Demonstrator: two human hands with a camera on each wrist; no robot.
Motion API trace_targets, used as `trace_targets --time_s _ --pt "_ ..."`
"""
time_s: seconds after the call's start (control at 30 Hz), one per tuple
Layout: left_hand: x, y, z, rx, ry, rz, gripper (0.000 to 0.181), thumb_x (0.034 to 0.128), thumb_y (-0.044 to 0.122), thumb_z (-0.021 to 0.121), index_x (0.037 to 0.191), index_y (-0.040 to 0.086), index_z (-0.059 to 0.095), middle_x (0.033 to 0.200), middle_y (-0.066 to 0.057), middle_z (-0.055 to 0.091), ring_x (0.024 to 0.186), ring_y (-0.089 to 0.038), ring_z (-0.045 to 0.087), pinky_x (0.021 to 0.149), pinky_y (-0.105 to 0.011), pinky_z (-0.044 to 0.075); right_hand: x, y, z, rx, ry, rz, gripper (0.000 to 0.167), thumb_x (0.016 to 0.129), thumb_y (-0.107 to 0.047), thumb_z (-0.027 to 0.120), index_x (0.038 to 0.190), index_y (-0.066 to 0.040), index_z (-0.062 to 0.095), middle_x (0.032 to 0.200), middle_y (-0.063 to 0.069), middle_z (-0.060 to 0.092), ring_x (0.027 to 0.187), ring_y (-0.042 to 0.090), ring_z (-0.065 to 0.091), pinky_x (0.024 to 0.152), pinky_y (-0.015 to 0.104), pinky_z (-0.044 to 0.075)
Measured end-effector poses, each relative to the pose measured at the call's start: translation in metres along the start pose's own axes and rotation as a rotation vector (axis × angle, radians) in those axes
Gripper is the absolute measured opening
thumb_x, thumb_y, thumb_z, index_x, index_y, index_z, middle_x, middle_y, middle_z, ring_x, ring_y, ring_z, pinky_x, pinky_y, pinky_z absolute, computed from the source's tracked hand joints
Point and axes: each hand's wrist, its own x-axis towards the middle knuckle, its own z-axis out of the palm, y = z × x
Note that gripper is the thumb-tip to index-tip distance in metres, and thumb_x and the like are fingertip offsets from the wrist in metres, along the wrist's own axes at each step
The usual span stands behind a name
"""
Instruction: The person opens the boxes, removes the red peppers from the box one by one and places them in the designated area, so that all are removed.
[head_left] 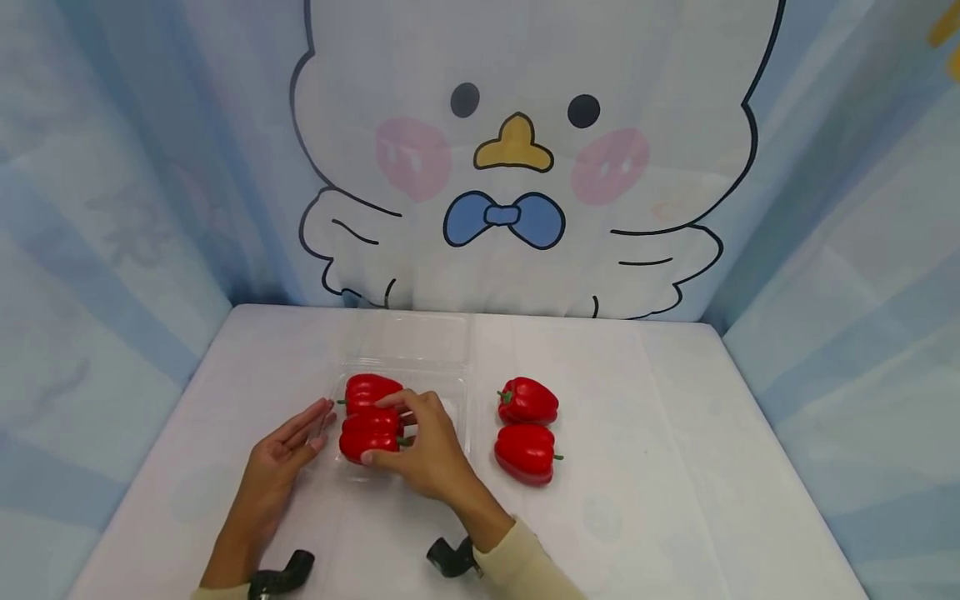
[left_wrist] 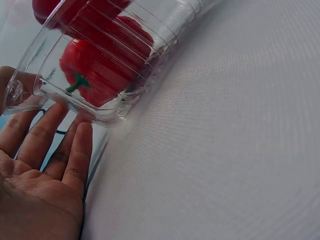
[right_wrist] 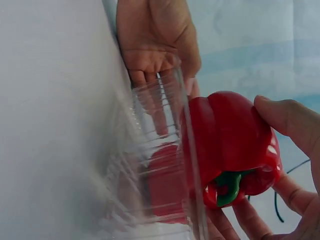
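In the head view, my right hand (head_left: pixel 438 450) pinches a red bell pepper (head_left: pixel 369 435) between thumb and fingers, stem to the right, over the near part of a clear plastic container (head_left: pixel 447 388). Another red pepper (head_left: pixel 369 390) lies in the container just behind it. My left hand (head_left: pixel 279 467) is at the container's left side, fingers extended and touching its edge. The left wrist view shows a pepper (left_wrist: pixel 102 67) with a green stem through the clear wall, beside the left fingers (left_wrist: pixel 39 142). In the right wrist view the gripped pepper (right_wrist: pixel 230 132) stands above the container's rim.
Two more red peppers, one behind (head_left: pixel 528 400) and one in front (head_left: pixel 525 454), lie right of the container on the white table (head_left: pixel 637 500). The container's clear lid (head_left: pixel 412 337) is folded back at the rear. A patterned curtain (head_left: pixel 517 267) stands behind the table.
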Motion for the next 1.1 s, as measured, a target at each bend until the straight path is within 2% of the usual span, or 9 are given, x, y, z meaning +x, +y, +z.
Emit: trace_targets --time_s 0.23,0.4,0.63,0.77,0.93,1.1 --pt "0.001 -0.002 -0.002 0.005 -0.017 0.033 0.061 0.1057 0.030 0.068 0.162 0.019 0.046 0.167 -0.002 0.047 0.134 0.012 0.057 0.102 -0.007 0.047 -0.008 -0.007 -0.016 0.055 0.013 -0.028 0.065 0.082 -0.026 0.093 0.138 -0.033 0.061 0.132 0.001 0.057 0.124 0.019 0.058 0.097 0.044 0.064" --pt "0.001 -0.001 -0.002 0.009 -0.024 0.053 0.060 0.1065 0.029 0.067 0.162 0.017 0.046 0.167 -0.004 0.047 0.132 0.013 0.058 0.103 -0.006 0.045 -0.013 -0.010 -0.029 0.080 0.052 -0.056 0.066 0.080 -0.025 0.094 0.137 -0.030 0.061 0.135 0.001 0.058 0.125 0.022 0.059 0.097 0.043 0.064" --pt "0.001 -0.001 -0.001 0.006 -0.017 0.033 0.059 0.1075 0.025 0.066 0.162 0.017 0.046 0.167 -0.004 0.047 0.132 0.012 0.058 0.103 -0.005 0.044 -0.021 -0.017 -0.051 0.126 0.094 -0.070 0.066 0.080 -0.023 0.094 0.137 -0.031 0.062 0.137 0.000 0.058 0.127 0.025 0.058 0.099 0.052 0.062" --pt "0.000 -0.001 -0.001 -0.005 -0.023 0.016 0.059 0.1076 0.023 0.065 0.163 0.017 0.045 0.167 -0.003 0.047 0.133 0.011 0.058 0.104 -0.005 0.044 -0.025 -0.019 -0.063 0.109 0.128 -0.074 0.067 0.079 -0.023 0.095 0.137 -0.032 0.062 0.138 -0.002 0.058 0.128 0.024 0.057 0.099 0.052 0.062" --pt "-0.001 -0.001 -0.003 -0.017 -0.031 0.023 0.059 0.1078 0.023 0.065 0.162 0.016 0.045 0.167 -0.002 0.047 0.132 0.013 0.058 0.103 -0.005 0.045 -0.028 -0.020 -0.075 0.098 0.182 -0.077 0.068 0.079 -0.023 0.095 0.138 -0.032 0.062 0.139 -0.003 0.058 0.128 0.024 0.058 0.100 0.055 0.061" --pt "0.000 -0.001 -0.003 -0.025 -0.039 0.032 0.059 0.1078 0.024 0.065 0.162 0.015 0.045 0.167 -0.002 0.047 0.134 0.011 0.058 0.103 -0.005 0.045 -0.030 -0.019 -0.087 0.085 0.249 -0.069 0.068 0.078 -0.021 0.096 0.137 -0.032 0.063 0.138 -0.004 0.058 0.127 0.024 0.059 0.098 0.050 0.063"
